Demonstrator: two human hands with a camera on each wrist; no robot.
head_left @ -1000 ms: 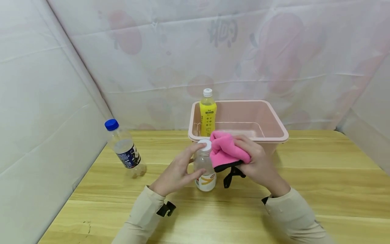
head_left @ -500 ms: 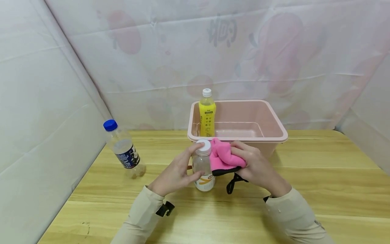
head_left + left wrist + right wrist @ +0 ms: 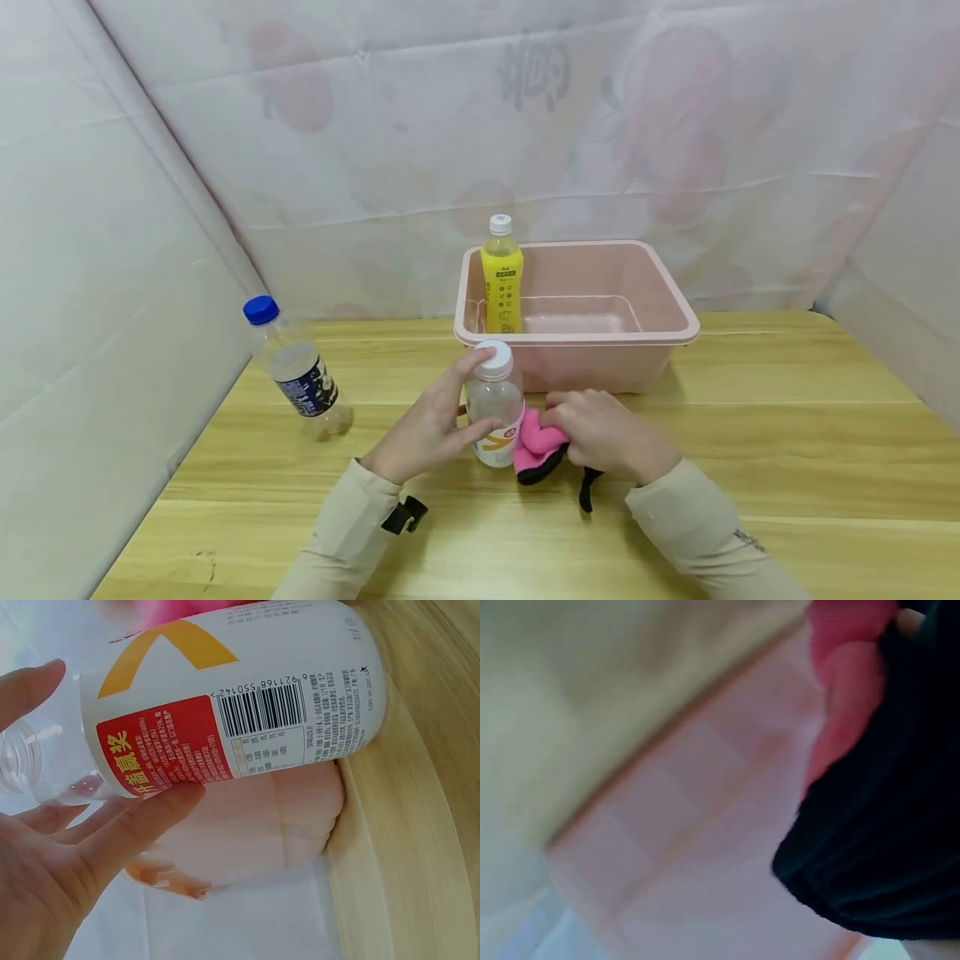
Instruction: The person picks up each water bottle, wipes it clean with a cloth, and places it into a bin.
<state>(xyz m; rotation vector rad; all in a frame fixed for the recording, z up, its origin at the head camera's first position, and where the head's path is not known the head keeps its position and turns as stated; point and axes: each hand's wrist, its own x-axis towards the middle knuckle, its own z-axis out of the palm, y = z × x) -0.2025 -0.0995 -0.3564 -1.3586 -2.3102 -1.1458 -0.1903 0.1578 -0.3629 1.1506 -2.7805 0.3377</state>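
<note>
A clear plastic bottle (image 3: pixel 493 396) with a white cap and a white, orange and red label stands upright at the middle of the wooden table. My left hand (image 3: pixel 423 429) holds it from the left, the index finger on the cap and the thumb across the front. In the left wrist view, the bottle's label (image 3: pixel 255 697) with its barcode faces the camera. My right hand (image 3: pixel 607 433) grips a bunched pink cloth (image 3: pixel 536 442) with black edging against the bottle's lower right side. In the right wrist view, the black edging (image 3: pixel 855 840) of the cloth hides most of the hand.
Behind the bottle sits a pink plastic tub (image 3: pixel 600 358) with a yellow-labelled bottle (image 3: pixel 502 287) upright inside its left end. A blue-capped bottle (image 3: pixel 306 387) stands on the table (image 3: pixel 787 467) at left. White curtains (image 3: pixel 375 167) close off the back and sides.
My right hand has moved the pink cloth down along the right side of the bottle, from its neck to near its base. My left hand keeps its hold. The head view has shifted slightly.
</note>
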